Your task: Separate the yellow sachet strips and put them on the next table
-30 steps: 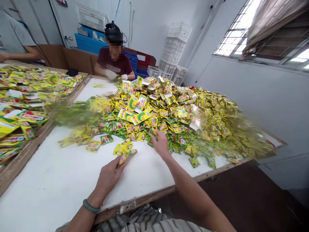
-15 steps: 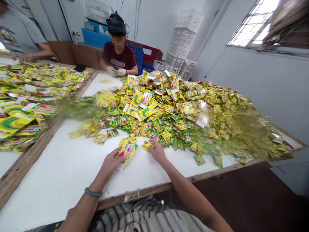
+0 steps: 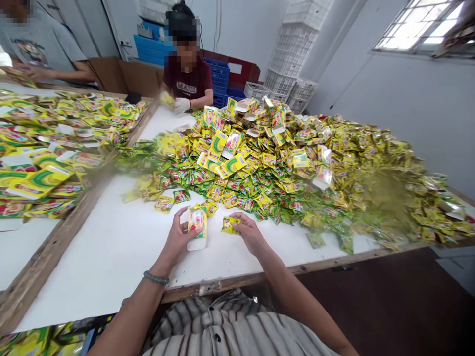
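Toward seven o'clock in the head view: the left hand (image 3: 180, 237) grips a yellow-and-green carton (image 3: 197, 222), thumb across its front, white end flap facing six o'clock.
Yellow packet (image 3: 228, 225): pinched between the thumb and fingers of the right hand (image 3: 252, 232) near six o'clock, just beside the carton on its three o'clock side, a gap between them.
Pair of hands: apart from each other, each clamped on its own piece, above the white tabletop (image 3: 129, 237).
Bracelet (image 3: 156, 278): dark green, around the left wrist.
Loose packets: a yellow one (image 3: 164, 203) and a green one (image 3: 181, 196) lie near the carton, on its ten and eleven o'clock sides.
Big heap (image 3: 267, 193): green and yellow packets from the centre out to three o'clock; cartons (image 3: 230, 165) lie on top.
Wooden rail (image 3: 48, 257): at eight o'clock, with more cartons (image 3: 40, 180) beyond it at nine.
Maroon shirt (image 3: 187, 91): a co-worker at eleven o'clock; one gloved hand (image 3: 167, 99) is blurred, seemingly holding something yellow.
Grey shirt (image 3: 65, 47): another person, ten o'clock.
White crates (image 3: 280, 54): stacked at one o'clock.
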The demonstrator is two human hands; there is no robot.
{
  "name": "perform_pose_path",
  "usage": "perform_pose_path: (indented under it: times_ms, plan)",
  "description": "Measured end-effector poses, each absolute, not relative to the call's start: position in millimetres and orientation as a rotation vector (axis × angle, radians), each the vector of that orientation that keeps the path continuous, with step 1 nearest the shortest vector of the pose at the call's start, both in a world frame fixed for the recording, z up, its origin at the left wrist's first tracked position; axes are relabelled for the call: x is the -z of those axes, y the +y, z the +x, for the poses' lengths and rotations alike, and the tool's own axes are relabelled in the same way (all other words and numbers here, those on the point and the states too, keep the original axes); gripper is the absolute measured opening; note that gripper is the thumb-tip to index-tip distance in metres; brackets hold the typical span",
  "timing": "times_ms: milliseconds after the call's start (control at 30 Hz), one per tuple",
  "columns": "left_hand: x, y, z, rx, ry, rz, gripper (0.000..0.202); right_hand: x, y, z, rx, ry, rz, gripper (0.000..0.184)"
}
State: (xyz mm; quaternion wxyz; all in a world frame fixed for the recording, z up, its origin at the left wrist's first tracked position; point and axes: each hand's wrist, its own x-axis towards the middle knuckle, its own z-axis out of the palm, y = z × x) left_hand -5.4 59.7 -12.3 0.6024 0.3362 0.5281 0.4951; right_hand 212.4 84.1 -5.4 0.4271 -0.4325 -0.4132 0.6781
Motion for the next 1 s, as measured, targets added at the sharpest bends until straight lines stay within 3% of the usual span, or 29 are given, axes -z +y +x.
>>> perform_pose_path:
  times_ms: [67, 133, 300, 367, 600, 833, 1000]
  plan:
    - [11.7, 59.7, -4.5, -1.238, 1.183, 0.779, 0.112, 7.4, 73.1, 207.2, -1.798, -1.094, -1.075, 0.029]
    - [13.3, 59.5, -4.0, -1.224, 1.17, 0.814, 0.108, 10.2, 63.6, 200.4, -1.841, -1.203, -1.094, 0.03]
    - [21.7, 60.3, -8.0, -1.103, 1.35, 1.015, 0.049, 21.6, 65.7, 198.6, -1.318, -1.455, -1.43, 0.024]
    - [22.4, 61.1, -10.7, -1.123, 1.429, 1.081, 0.04, 21.6, 75.6, 206.7, -1.198, -1.375, -1.47, 0.026]
    - [10.2, 62.0, -9.3, -1.227, 1.406, 0.864, 0.075, 0.7, 89.8, 217.5, -1.32, -1.015, -1.197, 0.04]
    - [4.5, 57.7, -6.6, -1.131, 1.145, 0.746, 0.06, 6.4, 85.4, 203.6, -1.285, -1.031, -1.255, 0.035]
    - [3.2, 54.2, -4.8, -0.897, 1.06, 0.858, 0.052, 2.2, 86.4, 199.4, -1.437, -1.244, -1.232, 0.033]
